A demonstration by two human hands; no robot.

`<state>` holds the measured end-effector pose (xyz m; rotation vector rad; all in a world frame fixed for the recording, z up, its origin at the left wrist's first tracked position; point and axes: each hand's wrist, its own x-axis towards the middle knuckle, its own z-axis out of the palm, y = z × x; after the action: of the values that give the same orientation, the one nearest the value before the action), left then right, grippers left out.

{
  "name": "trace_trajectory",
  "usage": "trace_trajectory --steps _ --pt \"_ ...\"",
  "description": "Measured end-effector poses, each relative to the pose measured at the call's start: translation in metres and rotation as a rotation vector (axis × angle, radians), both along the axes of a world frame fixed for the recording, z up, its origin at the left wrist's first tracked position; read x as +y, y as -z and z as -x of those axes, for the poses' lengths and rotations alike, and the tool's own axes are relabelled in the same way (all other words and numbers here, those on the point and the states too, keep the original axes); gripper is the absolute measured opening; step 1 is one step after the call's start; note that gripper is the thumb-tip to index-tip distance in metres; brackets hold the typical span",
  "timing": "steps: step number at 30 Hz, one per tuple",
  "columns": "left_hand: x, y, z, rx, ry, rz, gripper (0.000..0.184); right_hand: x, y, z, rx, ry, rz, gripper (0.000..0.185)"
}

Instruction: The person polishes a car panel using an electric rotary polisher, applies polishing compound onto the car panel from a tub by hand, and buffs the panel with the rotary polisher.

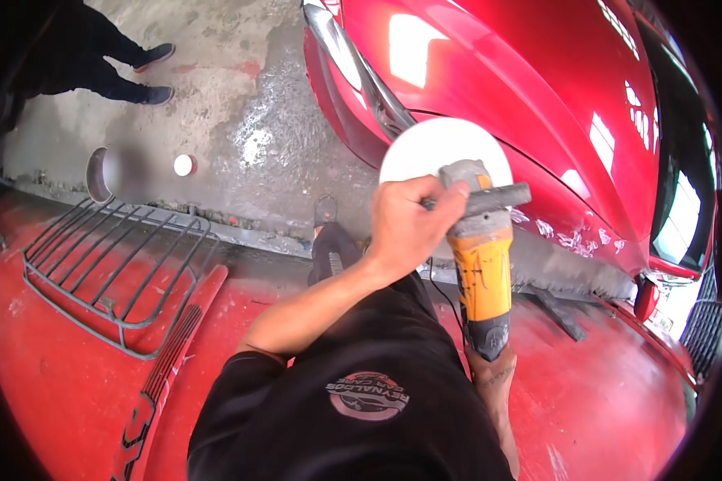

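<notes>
A yellow and black polisher [483,276], worn and scuffed, is held across the front of my body. My left hand [409,224] is closed around its dark side handle near the grey head. My right hand [491,370] is at the black rear end, its fingers mostly hidden behind the tool. The round white polishing pad [425,152] overlaps the front side of the red car [553,104]; I cannot tell whether they touch. White smears [573,240] mark the car's lower panel, right of the pad.
A dark cord [437,280] hangs beside the polisher. To the left, a black metal rack [124,272] lies on the red surface. On the concrete stands a small white round container [184,165]. Another person's legs [108,64] show at upper left. A dark flat strip [561,315] lies at right.
</notes>
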<state>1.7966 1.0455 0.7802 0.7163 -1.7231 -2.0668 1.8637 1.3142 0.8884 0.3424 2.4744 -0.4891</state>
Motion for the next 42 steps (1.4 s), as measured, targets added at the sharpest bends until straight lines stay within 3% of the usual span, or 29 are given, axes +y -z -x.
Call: trace_trajectory --steps 3,8,13,15,18,21,24,25,28,33,35,37,39,42 --pt "0.003 -0.001 0.003 0.028 0.054 0.031 0.040 -0.002 0.004 0.000 0.030 0.014 0.026 0.041" --pt "-0.026 0.005 -0.013 -0.051 -0.088 -0.012 0.038 -0.008 0.027 0.007 0.008 -0.062 0.120 0.043" --pt "-0.004 -0.004 -0.004 -0.013 -0.055 -0.024 0.037 0.006 0.027 0.005 -0.007 -0.078 0.059 0.040" --pt "0.016 -0.012 0.009 0.022 0.067 0.026 0.039 0.023 0.018 -0.003 0.026 0.146 0.138 0.033" --pt "0.050 -0.017 0.037 0.115 0.217 0.123 0.036 0.031 -0.006 -0.005 0.090 0.238 0.111 0.021" --pt "0.068 -0.029 0.052 0.095 0.272 0.029 0.039 0.034 -0.011 -0.005 0.118 0.333 0.106 0.017" --pt "0.049 -0.022 0.041 0.072 0.223 0.106 0.040 0.039 0.000 0.001 0.057 0.275 0.044 0.017" --pt "0.037 -0.018 0.033 0.078 0.162 0.150 0.041 0.041 0.014 0.001 0.058 0.187 0.133 0.019" --pt "0.004 -0.022 0.005 -0.022 -0.003 0.012 0.044 0.022 0.031 0.018 -0.015 -0.033 0.229 0.030" --pt "0.004 -0.016 -0.005 -0.068 -0.077 0.110 0.044 0.039 0.056 0.027 0.043 -0.142 0.207 0.035" --pt "0.031 -0.025 0.006 -0.009 -0.015 0.126 0.044 0.061 0.050 0.025 0.038 -0.140 0.212 0.035" --pt "0.066 -0.035 0.023 0.047 0.115 0.114 0.041 0.091 0.039 0.018 0.080 0.072 0.392 0.029" --pt "0.106 -0.036 0.047 0.056 0.281 0.219 0.033 0.116 0.014 0.016 0.074 0.156 0.303 0.019" --pt "0.162 -0.059 0.090 0.198 0.426 0.230 0.036 0.172 0.000 0.005 0.219 0.161 0.287 0.016"
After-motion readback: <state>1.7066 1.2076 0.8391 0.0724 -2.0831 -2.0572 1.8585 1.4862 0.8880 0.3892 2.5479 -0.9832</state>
